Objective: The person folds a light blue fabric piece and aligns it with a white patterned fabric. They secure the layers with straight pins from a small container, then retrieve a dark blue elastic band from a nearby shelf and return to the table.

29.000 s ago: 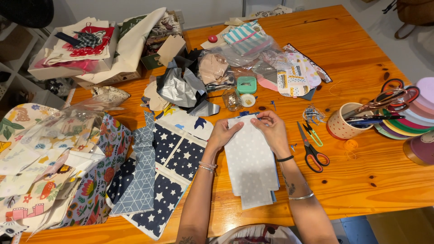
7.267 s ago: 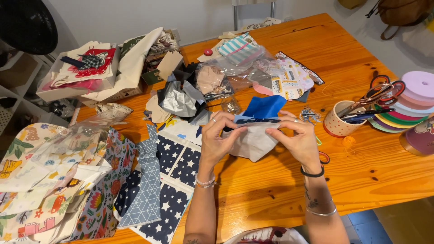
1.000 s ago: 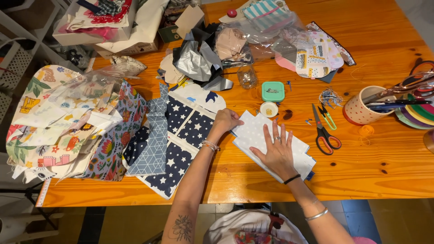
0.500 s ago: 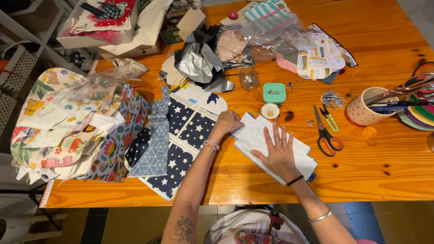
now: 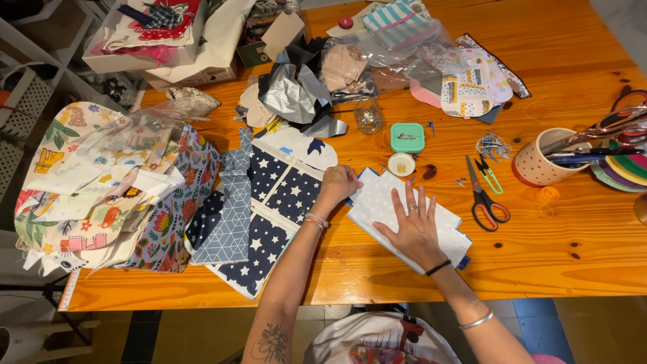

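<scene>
the folded white dotted fabric (image 5: 377, 205), with a blue layer showing along its edges, lies near the front of the wooden table (image 5: 573, 256), slightly right of centre. the right hand (image 5: 412, 228) lies flat on it, fingers spread, pressing it down without gripping. the left hand (image 5: 337, 186) is curled into a loose fist at the fabric's far left corner; whether it pinches the edge cannot be told.

just left of the piece lies a navy star-print patchwork (image 5: 276, 222), with a grey geometric strip (image 5: 226, 209) beside it and a heap of floral and printed cloth (image 5: 108, 182) further left. beyond the fabric sit a small white dish (image 5: 402, 164) and a mint green case (image 5: 407, 137). to the right lie red-handled scissors (image 5: 484, 199) and small green snips (image 5: 486, 172), then a dotted cup (image 5: 536, 162) full of tools.

the likely trouble is the layers creeping out of line: with only a flat palm holding them, any push from the fist side could slide the white top over the blue beneath. the small dish is close to the far corner, so a sweeping motion there could knock it.
</scene>
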